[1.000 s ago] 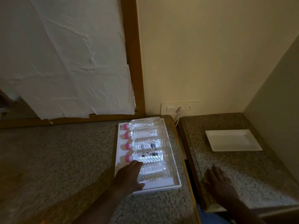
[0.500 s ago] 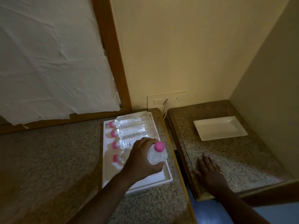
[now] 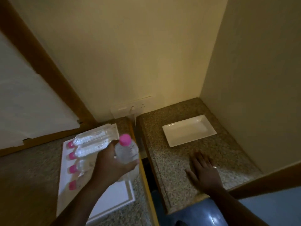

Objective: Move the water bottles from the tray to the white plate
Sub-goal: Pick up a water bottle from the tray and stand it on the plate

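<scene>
My left hand (image 3: 110,165) grips a clear water bottle (image 3: 127,152) with a pink cap, held upright above the right edge of the white tray (image 3: 117,196). Several more pink-capped bottles (image 3: 91,149) lie side by side in the tray on the left granite counter, partly hidden by my arm. The white rectangular plate (image 3: 189,130) sits empty on the right counter near the corner. My right hand (image 3: 205,172) rests flat, fingers spread, on that counter in front of the plate.
A dark gap (image 3: 146,160) separates the two granite counters. A wall socket plate (image 3: 130,107) with a plugged cable is behind the gap. Walls close in the right counter at the back and right. A wooden frame (image 3: 53,88) with white paper stands at left.
My left hand closed on the nearest bottle, lifted it from the tray and carried it up and right toward the gap. My right hand stayed flat on the right counter.
</scene>
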